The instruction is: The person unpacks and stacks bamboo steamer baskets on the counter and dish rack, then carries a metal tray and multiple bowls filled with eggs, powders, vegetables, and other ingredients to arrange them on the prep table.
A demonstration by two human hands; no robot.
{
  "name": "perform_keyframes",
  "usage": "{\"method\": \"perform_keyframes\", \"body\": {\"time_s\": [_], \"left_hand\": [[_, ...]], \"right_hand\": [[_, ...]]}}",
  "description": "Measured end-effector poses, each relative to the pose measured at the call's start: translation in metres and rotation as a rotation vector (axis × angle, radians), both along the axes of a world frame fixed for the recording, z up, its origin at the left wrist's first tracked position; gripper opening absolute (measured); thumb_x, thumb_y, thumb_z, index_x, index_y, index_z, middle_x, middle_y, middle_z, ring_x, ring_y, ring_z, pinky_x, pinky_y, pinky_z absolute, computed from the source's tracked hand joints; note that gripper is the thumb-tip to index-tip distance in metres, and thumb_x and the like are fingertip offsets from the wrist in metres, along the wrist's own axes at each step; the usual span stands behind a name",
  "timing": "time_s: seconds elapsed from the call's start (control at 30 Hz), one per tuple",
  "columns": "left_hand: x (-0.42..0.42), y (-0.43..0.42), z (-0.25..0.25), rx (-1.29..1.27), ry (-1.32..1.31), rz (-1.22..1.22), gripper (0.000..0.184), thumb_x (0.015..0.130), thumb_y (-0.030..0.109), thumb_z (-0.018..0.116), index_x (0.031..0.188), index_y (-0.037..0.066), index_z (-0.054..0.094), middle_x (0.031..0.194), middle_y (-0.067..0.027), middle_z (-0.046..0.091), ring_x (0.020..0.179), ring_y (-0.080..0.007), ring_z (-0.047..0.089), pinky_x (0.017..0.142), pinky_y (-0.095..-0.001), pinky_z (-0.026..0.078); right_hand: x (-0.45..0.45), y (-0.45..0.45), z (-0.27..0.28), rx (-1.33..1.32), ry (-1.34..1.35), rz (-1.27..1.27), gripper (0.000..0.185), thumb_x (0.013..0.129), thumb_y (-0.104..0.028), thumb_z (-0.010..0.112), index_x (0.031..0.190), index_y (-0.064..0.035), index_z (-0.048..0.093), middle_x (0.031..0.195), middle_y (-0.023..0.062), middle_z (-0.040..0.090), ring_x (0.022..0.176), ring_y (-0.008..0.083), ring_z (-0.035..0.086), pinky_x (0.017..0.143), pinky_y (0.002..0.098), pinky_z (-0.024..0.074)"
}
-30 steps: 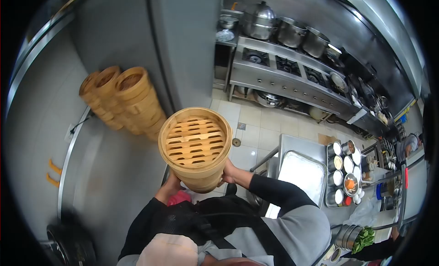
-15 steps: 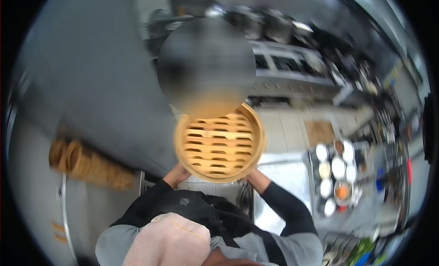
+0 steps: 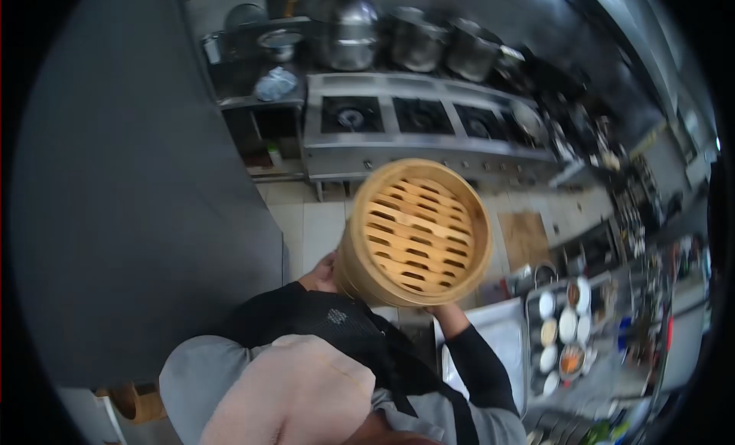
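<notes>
A stack of round bamboo steamers (image 3: 419, 229) is held in front of my body, its slatted top basket facing up with nothing on the slats. My left hand (image 3: 325, 273) grips the stack's lower left side. Under the right side of the stack is my right hand (image 3: 444, 311), its fingers mostly hidden behind the bamboo. The bottom of the stack is out of sight.
Ahead runs a gas stove (image 3: 352, 120) with steel pots (image 3: 417, 41) behind it. A grey panel (image 3: 130, 177) fills the left. On the right are a metal tray (image 3: 490, 345) and white containers (image 3: 567, 324). Other steamers (image 3: 138, 401) stand lower left.
The held steamer stack has moved right in view with both hands on it. The view has turned, so the other steamers have slid to the lower left and the stove looks nearer.
</notes>
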State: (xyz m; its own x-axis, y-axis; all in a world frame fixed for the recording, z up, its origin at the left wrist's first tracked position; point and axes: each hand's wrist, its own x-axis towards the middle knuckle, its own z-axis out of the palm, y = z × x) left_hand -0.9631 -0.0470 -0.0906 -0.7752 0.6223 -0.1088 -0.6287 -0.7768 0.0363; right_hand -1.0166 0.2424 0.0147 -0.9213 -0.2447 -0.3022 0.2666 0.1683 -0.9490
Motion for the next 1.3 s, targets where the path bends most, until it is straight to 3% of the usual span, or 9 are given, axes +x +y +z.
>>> {"method": "perform_keyframes", "body": {"time_s": [0.1,0.13,0.2,0.27,0.3,0.43,0.67,1.07,1.3], "left_hand": [[-0.023,-0.018,0.076,-0.072,-0.078,0.083,0.061,0.085,0.033,0.070,0.137,0.009,0.050,0.135,-0.0153,0.054,0.129,-0.0262,0.049,0.104,-0.0465,0.043],[-0.046,-0.029,0.039,0.085,0.003,0.020,0.067,0.081,0.039,0.073,0.137,0.011,0.051,0.138,-0.0146,0.053,0.131,-0.0279,0.047,0.107,-0.0506,0.039],[0.062,0.095,-0.011,-0.090,0.077,0.097,0.077,0.075,0.048,0.076,0.138,0.011,0.051,0.140,-0.0132,0.051,0.131,-0.0303,0.047,0.109,-0.0543,0.034],[0.020,0.079,-0.032,-0.187,0.088,0.139,0.082,0.073,0.053,0.076,0.139,0.011,0.050,0.142,-0.0129,0.051,0.130,-0.0321,0.048,0.110,-0.0564,0.032],[-0.007,0.071,-0.035,-0.209,0.123,0.159,0.083,0.073,0.054,0.076,0.139,0.011,0.050,0.142,-0.0132,0.051,0.130,-0.0327,0.048,0.110,-0.0566,0.032],[-0.099,0.041,-0.057,-0.179,0.201,0.176,0.084,0.074,0.056,0.076,0.139,0.011,0.049,0.141,-0.0130,0.051,0.130,-0.0324,0.048,0.109,-0.0551,0.034],[-0.170,-0.010,-0.083,-0.294,0.410,0.287,0.087,0.075,0.058,0.074,0.143,0.011,0.045,0.143,-0.0125,0.050,0.132,-0.0304,0.046,0.110,-0.0535,0.033],[-0.338,-0.172,-0.011,-0.275,0.342,0.221,0.078,0.080,0.049,0.073,0.140,0.007,0.045,0.140,-0.0146,0.052,0.130,-0.0307,0.048,0.110,-0.0523,0.035],[-0.427,-0.281,-0.037,0.054,0.226,-0.041,0.054,0.092,0.034,0.061,0.137,0.006,0.048,0.142,-0.0141,0.050,0.131,-0.0306,0.047,0.113,-0.0522,0.031]], "right_hand": [[-0.037,0.012,0.050,0.307,0.624,-0.143,0.060,0.099,-0.035,0.051,0.147,-0.0034,0.032,0.149,0.0159,0.036,0.133,0.0271,0.040,0.112,0.0379,0.0316],[-0.063,-0.021,0.137,-0.079,0.419,-0.241,0.062,0.098,-0.031,0.051,0.147,-0.0008,0.031,0.142,0.0184,0.045,0.133,0.0231,0.041,0.102,0.0368,0.0420],[0.086,0.098,0.187,0.035,1.134,0.022,0.085,0.083,-0.053,0.068,0.146,-0.0069,0.034,0.134,0.0200,0.052,0.121,0.0282,0.054,0.096,0.0390,0.0470],[0.068,0.085,0.206,0.454,1.442,0.272,0.098,0.065,-0.060,0.080,0.141,-0.0098,0.043,0.130,0.0209,0.054,0.116,0.0348,0.057,0.090,0.0425,0.0506],[0.057,0.078,0.207,0.676,1.423,0.428,0.103,0.055,-0.061,0.084,0.138,-0.0100,0.047,0.132,0.0219,0.052,0.118,0.0389,0.055,0.089,0.0454,0.0517],[-0.025,0.061,0.167,0.588,1.545,0.292,0.081,0.050,-0.053,0.089,0.102,-0.0051,0.049,0.099,0.0171,0.053,0.087,0.0336,0.057,0.073,0.0428,0.0490],[-0.147,0.031,0.123,0.507,1.684,0.391,0.083,0.042,-0.046,0.094,0.093,-0.0047,0.044,0.087,0.0114,0.043,0.072,0.0266,0.047,0.058,0.0373,0.0389],[-0.285,-0.134,0.186,0.707,1.563,0.322,0.088,0.048,-0.051,0.093,0.107,-0.0065,0.045,0.102,0.0113,0.038,0.087,0.0279,0.043,0.071,0.0385,0.0365],[-0.306,-0.268,0.222,0.854,1.552,0.237,0.081,0.052,-0.056,0.091,0.094,-0.0094,0.039,0.097,0.0110,0.038,0.087,0.0287,0.044,0.073,0.0404,0.0368]]}}
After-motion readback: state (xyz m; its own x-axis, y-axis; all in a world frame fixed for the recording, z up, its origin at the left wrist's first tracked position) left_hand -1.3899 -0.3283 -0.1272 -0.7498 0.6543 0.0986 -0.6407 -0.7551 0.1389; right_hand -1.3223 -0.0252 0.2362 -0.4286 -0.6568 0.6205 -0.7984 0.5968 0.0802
